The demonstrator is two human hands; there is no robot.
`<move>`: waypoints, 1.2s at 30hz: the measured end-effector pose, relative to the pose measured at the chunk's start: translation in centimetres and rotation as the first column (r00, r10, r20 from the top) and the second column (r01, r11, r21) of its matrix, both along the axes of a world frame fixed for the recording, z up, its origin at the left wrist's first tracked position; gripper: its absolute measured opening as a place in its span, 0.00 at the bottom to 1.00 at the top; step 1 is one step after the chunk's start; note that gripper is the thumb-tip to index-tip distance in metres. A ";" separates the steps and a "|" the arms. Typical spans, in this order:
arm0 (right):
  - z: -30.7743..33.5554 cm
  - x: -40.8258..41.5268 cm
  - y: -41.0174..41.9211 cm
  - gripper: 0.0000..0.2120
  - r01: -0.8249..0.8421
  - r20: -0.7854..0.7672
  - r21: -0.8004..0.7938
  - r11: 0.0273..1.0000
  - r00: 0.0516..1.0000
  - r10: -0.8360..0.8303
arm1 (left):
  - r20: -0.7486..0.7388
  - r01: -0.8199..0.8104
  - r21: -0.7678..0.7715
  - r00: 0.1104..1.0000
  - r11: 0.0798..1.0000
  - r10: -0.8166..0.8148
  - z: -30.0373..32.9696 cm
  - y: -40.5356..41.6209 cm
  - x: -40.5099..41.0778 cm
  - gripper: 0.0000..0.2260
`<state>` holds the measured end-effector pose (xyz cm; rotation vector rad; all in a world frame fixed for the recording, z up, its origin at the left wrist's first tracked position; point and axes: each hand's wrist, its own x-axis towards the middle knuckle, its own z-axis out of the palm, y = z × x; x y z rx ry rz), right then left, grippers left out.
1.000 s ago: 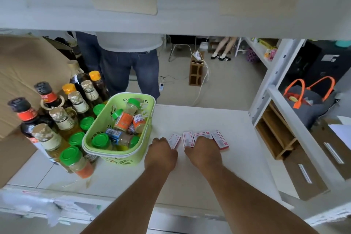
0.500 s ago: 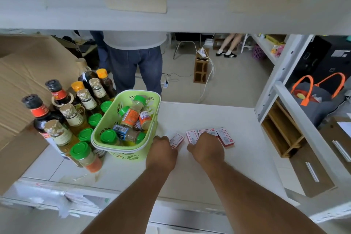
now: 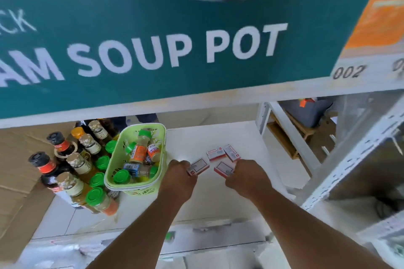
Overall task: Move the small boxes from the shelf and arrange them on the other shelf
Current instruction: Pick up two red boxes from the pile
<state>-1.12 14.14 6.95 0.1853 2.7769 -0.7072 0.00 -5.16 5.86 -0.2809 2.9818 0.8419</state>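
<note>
Shelf, contents by position.
Bottles at left; basket of jars beside them; four small boxes right of basket, two nearest at the left hand and right hand; large carton on the shelf above.

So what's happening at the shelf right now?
A person is picking small boxes off the white shelf. The left hand holds one box, the right hand another. Two more boxes lie just beyond them. A green basket of bottles stands to the left.
</note>
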 end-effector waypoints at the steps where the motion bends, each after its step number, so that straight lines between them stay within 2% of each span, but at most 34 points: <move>1: 0.7 0.9 0.6 0.24 0.020 0.001 -0.011 1.000 1.000 -0.020 | 0.003 0.041 -0.007 0.999 0.999 -0.041 0.6 0.1 0.3 0.15; 4: 2.6 3.7 2.4 0.20 0.073 0.009 -0.013 0.997 0.997 -0.073 | -0.018 0.180 -0.050 0.983 0.982 -0.181 2.0 0.7 1.2 0.15; 9: 5.9 8.8 5.8 0.12 0.153 -0.047 0.122 0.981 0.988 -0.148 | -0.035 0.322 -0.001 0.946 0.947 -0.322 4.2 3.3 3.8 0.19; 14: 8.4 15.1 10.3 0.16 0.247 -0.049 0.136 0.960 0.969 -0.242 | -0.041 0.498 -0.058 0.865 0.865 -0.501 6.3 7.8 6.9 0.20; 16: 9.3 17.9 12.4 0.13 0.288 -0.069 0.161 0.944 0.957 -0.280 | -0.057 0.561 -0.042 0.825 0.827 -0.563 7.2 10.3 8.4 0.17; 21: 11.6 25.4 17.9 0.14 0.446 -0.093 0.191 0.874 0.895 -0.436 | -0.100 0.701 0.011 0.711 0.713 -0.697 9.1 17.3 12.3 0.15; 25: 13.5 32.0 22.9 0.12 0.543 -0.119 0.195 0.817 0.840 -0.529 | -0.145 0.814 0.092 0.580 0.573 -0.801 11.1 24.1 15.9 0.13; 33: 19.8 45.8 33.0 0.11 0.722 -0.230 0.227 0.654 0.692 -0.684 | -0.255 0.938 0.020 0.340 0.346 -0.905 18.0 38.4 24.3 0.11; 36: 22.0 50.3 36.2 0.12 0.742 -0.266 0.266 0.615 0.670 -0.693 | -0.271 0.956 0.015 0.285 0.292 -0.920 20.1 42.9 27.2 0.16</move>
